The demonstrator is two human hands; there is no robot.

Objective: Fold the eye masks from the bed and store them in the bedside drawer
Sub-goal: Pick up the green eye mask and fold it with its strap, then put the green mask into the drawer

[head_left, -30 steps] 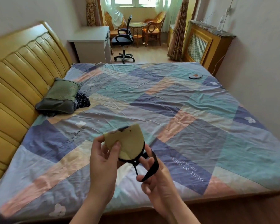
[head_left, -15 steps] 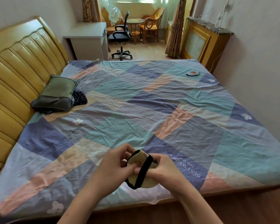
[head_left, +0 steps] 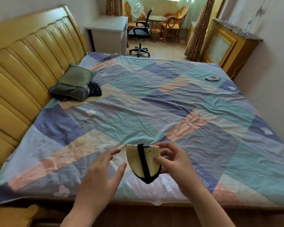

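Observation:
A folded pale-yellow eye mask (head_left: 151,163) with a black strap wrapped around it hangs above the near edge of the bed (head_left: 138,115). My right hand (head_left: 174,163) pinches its right side between thumb and fingers. Just left of the mask is my left hand (head_left: 103,172), fingers spread, holding nothing and a little apart from the mask. A second eye mask (head_left: 212,78), round-looking with a dark rim, lies far off near the bed's right edge.
A green pillow (head_left: 72,82) and a dark patterned cloth (head_left: 94,89) lie by the yellow headboard (head_left: 23,63). A white bedside cabinet (head_left: 108,35) stands beyond the bed, an office chair (head_left: 141,31) behind it. A yellow wooden corner (head_left: 11,215) shows at bottom left.
My left hand has let go of the folded mask and moved left, fingers spreading. The strap now wraps the mask, which my right hand alone holds. The view tilted down and left.

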